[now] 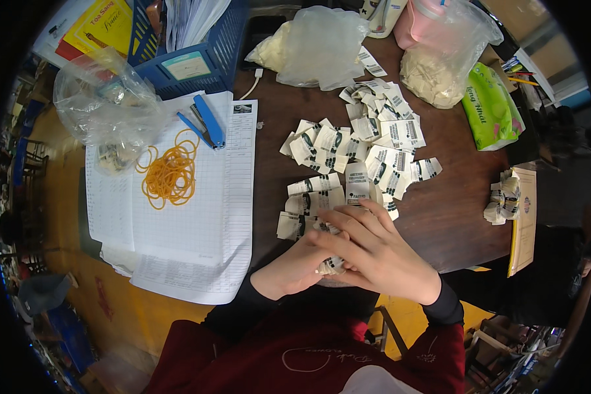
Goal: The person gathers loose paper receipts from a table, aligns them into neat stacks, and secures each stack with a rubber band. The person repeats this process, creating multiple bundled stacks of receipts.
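Close to the table's front edge, my left hand (293, 265) is closed around a stack of small printed labels (331, 264). Over the same stack lies my right hand (381, 253), its fingers bent across the top and its thumb side against the left hand. Most of the stack is hidden between the palms. Just beyond my fingertips, loose white labels with dark print (357, 181) lie in a spread heap. More labels (387, 125) are piled farther back.
To the left, orange rubber bands (171, 177) and a blue stapler (207, 123) rest on paper sheets (177, 256). Behind them stand a blue file basket (223, 46) and plastic bags (322, 49). On the right are a green tissue pack (492, 108) and a bundled label stack (503, 198).
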